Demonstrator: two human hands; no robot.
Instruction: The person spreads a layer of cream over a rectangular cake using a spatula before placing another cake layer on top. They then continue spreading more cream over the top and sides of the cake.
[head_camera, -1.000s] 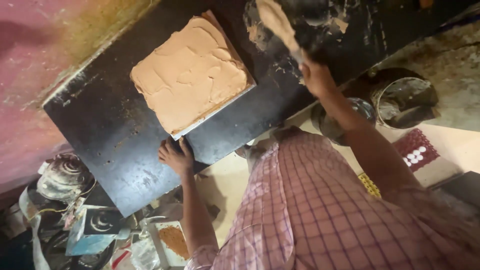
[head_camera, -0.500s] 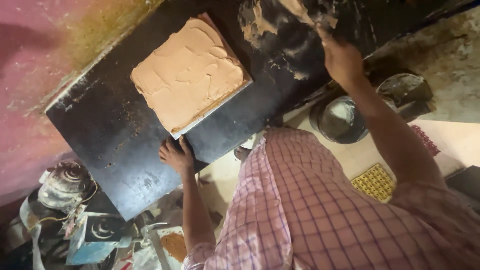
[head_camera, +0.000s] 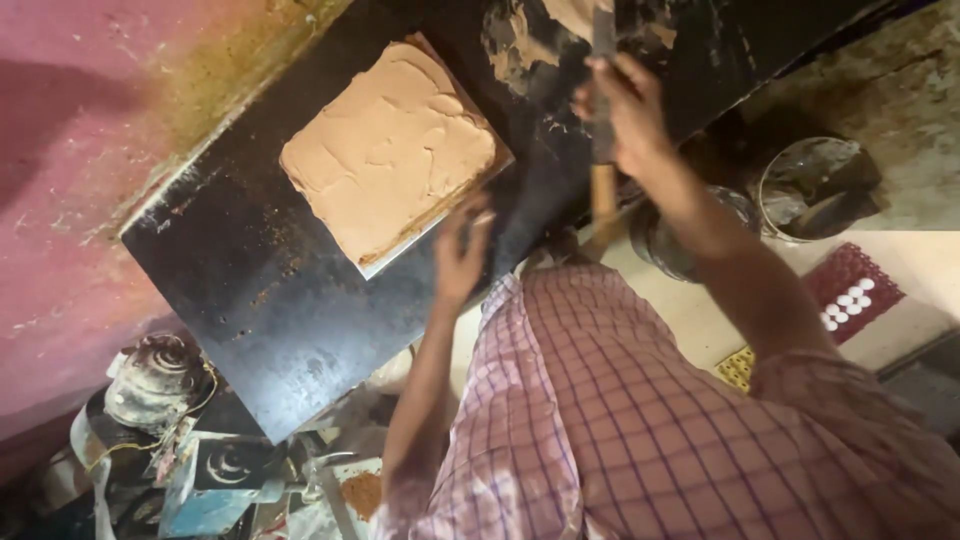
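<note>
Dim warm light, deep shadows, hands motion-blurred, soft focus throughout.

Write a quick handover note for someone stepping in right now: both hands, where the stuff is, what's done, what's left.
Left hand: open, at the near edge of the square board spread with tan paste, blurred.
Right hand: gripping a wooden-handled flat tool over the loose tan paste pile.
Both lie on the black worktop.
Done: board fully coated.
Left: surface shows ridges; paste remains in the pile.

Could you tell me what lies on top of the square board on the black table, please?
A thick, uneven layer of tan paste covers the square board on the black table. Only the board's pale edge shows; its top surface is hidden.
</note>
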